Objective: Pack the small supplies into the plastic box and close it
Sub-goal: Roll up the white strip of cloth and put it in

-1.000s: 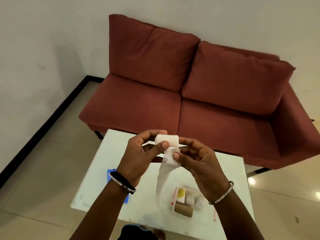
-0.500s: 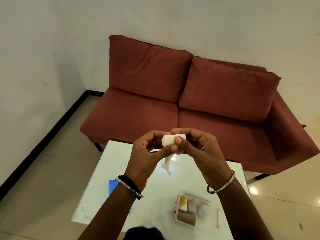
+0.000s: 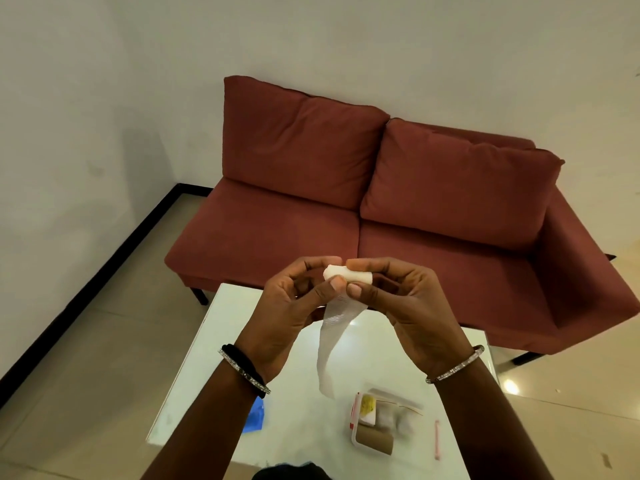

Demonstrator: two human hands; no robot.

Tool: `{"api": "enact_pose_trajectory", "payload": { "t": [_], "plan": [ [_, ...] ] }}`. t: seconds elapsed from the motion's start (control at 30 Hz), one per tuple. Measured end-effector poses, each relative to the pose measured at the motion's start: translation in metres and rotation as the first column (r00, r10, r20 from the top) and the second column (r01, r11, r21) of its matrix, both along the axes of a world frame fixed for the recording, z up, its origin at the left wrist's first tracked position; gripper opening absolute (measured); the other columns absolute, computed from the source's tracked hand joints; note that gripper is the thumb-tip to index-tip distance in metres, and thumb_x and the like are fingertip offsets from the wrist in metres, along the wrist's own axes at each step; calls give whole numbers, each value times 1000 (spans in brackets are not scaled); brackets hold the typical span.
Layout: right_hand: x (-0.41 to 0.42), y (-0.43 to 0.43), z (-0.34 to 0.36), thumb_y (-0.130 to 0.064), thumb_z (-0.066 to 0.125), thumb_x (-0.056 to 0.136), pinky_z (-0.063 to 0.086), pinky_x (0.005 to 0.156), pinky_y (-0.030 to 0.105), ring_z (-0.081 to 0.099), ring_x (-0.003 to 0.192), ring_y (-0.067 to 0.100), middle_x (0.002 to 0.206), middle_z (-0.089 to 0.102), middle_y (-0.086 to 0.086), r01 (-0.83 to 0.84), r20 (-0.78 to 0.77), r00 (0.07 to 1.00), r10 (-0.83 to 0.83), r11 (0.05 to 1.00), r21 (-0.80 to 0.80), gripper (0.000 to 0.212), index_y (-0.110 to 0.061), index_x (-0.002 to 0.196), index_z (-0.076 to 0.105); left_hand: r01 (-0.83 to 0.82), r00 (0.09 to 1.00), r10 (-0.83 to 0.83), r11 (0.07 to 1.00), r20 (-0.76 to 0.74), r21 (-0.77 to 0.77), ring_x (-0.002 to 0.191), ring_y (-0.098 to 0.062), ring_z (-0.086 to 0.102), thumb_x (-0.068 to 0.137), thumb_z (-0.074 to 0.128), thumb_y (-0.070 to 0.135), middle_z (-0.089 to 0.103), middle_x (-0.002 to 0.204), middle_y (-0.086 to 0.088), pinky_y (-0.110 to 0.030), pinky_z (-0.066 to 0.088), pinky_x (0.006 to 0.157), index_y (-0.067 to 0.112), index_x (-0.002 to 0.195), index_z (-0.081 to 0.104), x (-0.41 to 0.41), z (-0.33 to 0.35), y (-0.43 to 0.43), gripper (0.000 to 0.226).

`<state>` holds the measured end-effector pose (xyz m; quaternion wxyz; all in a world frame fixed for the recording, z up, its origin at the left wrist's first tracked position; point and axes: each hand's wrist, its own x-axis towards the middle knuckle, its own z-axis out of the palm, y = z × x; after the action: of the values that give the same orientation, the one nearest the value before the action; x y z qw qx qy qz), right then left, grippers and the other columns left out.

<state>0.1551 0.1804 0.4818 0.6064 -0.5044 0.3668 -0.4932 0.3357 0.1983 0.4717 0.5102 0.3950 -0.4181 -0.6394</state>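
Observation:
I hold a white gauze bandage roll (image 3: 348, 274) in the air above the table, pinched between my left hand (image 3: 287, 313) and my right hand (image 3: 405, 306). A loose tail of the gauze (image 3: 330, 344) hangs down from the roll. Below, on the white table (image 3: 214, 341), stands the open clear plastic box (image 3: 355, 439). Inside it lie a brown roll (image 3: 375, 443), a yellow and white item (image 3: 367, 407) and a pale packet. A thin pink stick (image 3: 437, 439) lies to the right of the box.
A blue item (image 3: 255, 415) lies on the table under my left forearm. Behind the table stands a red two-seat sofa (image 3: 346, 202) against a white wall. The floor around is beige tile with a black skirting at the left.
The gauze tail hangs longer than half a second ago. My hands have stayed together on the roll while the view tilted upward, so the sofa sits lower in the frame.

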Motion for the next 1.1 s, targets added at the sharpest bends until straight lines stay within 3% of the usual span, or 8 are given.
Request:
{"api": "enact_pose_trajectory", "payload": {
  "t": [0.1,0.23,0.37,0.47,0.57,0.73,0.93,1.1],
  "plan": [
    [0,2,-2,-14,82,72,57,87,35,71,103,29,109,75,19,-42,60,997,39,998,50,35,-2,105,75,-5,1000,6,998,-5,60,88,-22,74,72,76,43,76,100,-9,-28,58,71,13,112,68,2,2,1,50],
    [3,4,-7,-17,78,77,57,92,37,70,108,29,109,75,17,-16,65,998,13,998,57,30,-5,105,76,-46,999,44,996,24,79,88,-24,74,80,71,31,76,100,-13,-28,58,72,8,108,71,0,-1,-1,37],
    [6,5,-9,-18,73,81,61,78,34,74,99,25,106,77,9,21,68,997,-34,983,180,46,-12,126,63,-54,998,53,998,29,37,92,-26,73,85,68,18,74,105,-15,-34,59,74,9,113,67,0,-3,-1,30],
    [6,5,-10,-22,74,78,61,72,30,76,93,24,104,78,12,18,24,999,-23,977,213,37,-9,112,70,-49,997,48,999,56,22,94,-27,72,79,71,16,72,106,-16,-37,60,76,11,114,67,1,-4,0,35],
    [5,5,-11,-17,74,77,60,73,27,76,90,21,101,78,11,11,18,1000,-15,983,184,34,-8,109,71,-50,999,49,995,21,81,94,-25,72,75,73,19,72,109,-15,-34,60,75,12,115,67,1,-4,0,41],
    [3,3,-13,-10,74,76,60,76,26,76,96,22,104,78,9,-20,-10,1000,22,990,136,36,-11,112,70,-18,1000,13,977,23,214,87,-25,73,81,64,46,74,105,-13,-32,59,72,12,113,70,0,-4,0,47],
    [1,4,-15,2,67,86,60,85,35,72,104,28,111,75,15,-68,-40,996,74,989,135,35,-7,120,66,-97,995,96,984,16,150,88,-23,74,79,70,28,75,102,-12,-31,59,71,10,110,71,2,-9,-1,37],
    [3,2,-11,-24,73,83,60,84,38,72,106,32,114,75,14,-55,-40,997,63,982,179,42,-11,122,67,-102,994,98,990,38,98,91,-25,72,73,76,19,72,103,-16,-38,60,76,13,111,71,3,-12,-3,39]
  ]
}}
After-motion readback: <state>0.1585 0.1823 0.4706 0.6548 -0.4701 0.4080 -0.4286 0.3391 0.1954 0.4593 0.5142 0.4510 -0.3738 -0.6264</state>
